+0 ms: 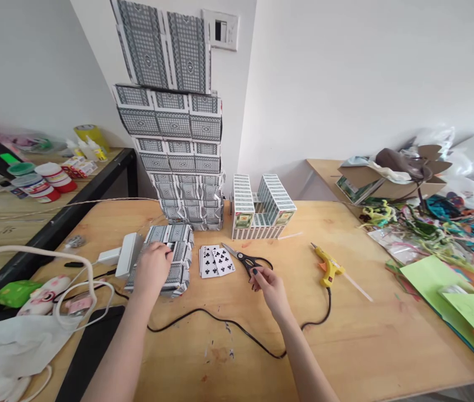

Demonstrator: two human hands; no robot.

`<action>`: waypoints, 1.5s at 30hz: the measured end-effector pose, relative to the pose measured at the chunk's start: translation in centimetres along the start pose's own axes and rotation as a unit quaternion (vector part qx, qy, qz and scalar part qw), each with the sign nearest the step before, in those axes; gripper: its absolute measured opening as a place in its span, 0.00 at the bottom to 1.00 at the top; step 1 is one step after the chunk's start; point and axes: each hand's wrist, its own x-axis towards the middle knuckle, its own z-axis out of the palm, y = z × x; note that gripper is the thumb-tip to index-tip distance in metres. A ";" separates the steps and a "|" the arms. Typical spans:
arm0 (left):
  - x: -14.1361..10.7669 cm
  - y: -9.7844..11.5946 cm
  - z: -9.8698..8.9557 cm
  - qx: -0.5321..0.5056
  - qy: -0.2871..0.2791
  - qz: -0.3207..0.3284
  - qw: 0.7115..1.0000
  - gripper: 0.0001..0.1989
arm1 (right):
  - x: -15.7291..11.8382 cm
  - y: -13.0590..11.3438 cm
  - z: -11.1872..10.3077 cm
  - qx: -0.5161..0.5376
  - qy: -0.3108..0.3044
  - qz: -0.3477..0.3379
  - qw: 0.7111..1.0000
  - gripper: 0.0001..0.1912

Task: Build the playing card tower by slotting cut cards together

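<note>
My left hand (153, 268) rests over a block of joined playing cards (176, 276) with grey patterned backs. Its fingers are curled closed at the block's upper face, and what they pinch is hidden. My right hand (269, 285) is at the black handles of a pair of scissors (243, 258), thumb and fingers pinched together at the lower loop. Between the hands, a few loose playing cards (215, 262) lie face up, black clubs showing, beside the scissors' blades. A tall stacked structure of grey-backed cards (186, 162) rises behind the block.
A yellow glue gun (326, 265) lies at right, its black cord (220, 319) crossing the table toward me. Behind stands a U-shaped stack of card boxes (243, 209). A white power adapter (129, 254) sits at left. Green paper (437, 285) and a cardboard box (362, 187) are at right.
</note>
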 end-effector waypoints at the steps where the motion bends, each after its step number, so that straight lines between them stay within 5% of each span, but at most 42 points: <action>1: 0.0 0.1 -0.3 0.013 -0.038 0.008 0.999 0.15 | 0.1 0.0 -0.2 -0.008 0.002 -0.003 1.000 0.18; 5: 0.5 0.1 -1.4 0.030 -0.164 -0.002 0.986 0.19 | 0.8 -0.1 -0.6 -0.124 0.031 -0.050 0.991 0.18; 9: 0.3 0.4 -1.8 0.017 -0.126 -0.017 0.992 0.18 | 1.4 -0.1 -0.7 -0.355 0.054 -0.144 0.922 0.18; 14: -1.0 1.2 -0.8 -0.011 -0.133 -0.020 0.991 0.23 | 2.3 0.5 -1.4 -0.519 0.045 -0.145 0.841 0.24; 21: -1.8 1.9 0.7 -0.065 -0.067 0.013 0.996 0.25 | 5.2 -0.3 -6.8 -0.487 -0.014 -0.082 0.869 0.14; 23: -1.9 2.1 0.3 -0.106 -0.034 -0.001 0.994 0.24 | 6.8 -1.2 -8.2 -0.525 0.030 -0.082 0.847 0.16; 26: -2.2 2.5 -0.9 -0.177 0.059 -0.032 0.982 0.23 | 9.4 -2.5 -8.9 -0.639 0.049 -0.071 0.764 0.21; 29: -2.9 3.0 -2.1 -0.222 0.122 -0.044 0.967 0.22 | 11.2 -2.9 -8.4 -0.667 0.034 -0.056 0.743 0.19; 32: -3.9 3.5 -2.6 -0.254 0.124 -0.027 0.959 0.16 | 11.4 -2.9 -7.7 -0.672 0.031 -0.054 0.738 0.16; 39: -7.1 5.6 -3.4 -0.349 0.062 0.053 0.933 0.14 | 6.1 -5.6 -5.5 -0.626 0.000 -0.125 0.770 0.13; 42: -7.9 7.5 -3.9 -0.367 -0.014 0.121 0.922 0.18 | 2.3 -7.0 -2.7 -0.360 -0.045 -0.205 0.909 0.10; 45: -7.9 9.4 -3.8 -0.375 -0.052 0.178 0.908 0.22 | -0.5 -7.6 0.5 -0.096 -0.149 -0.153 0.972 0.08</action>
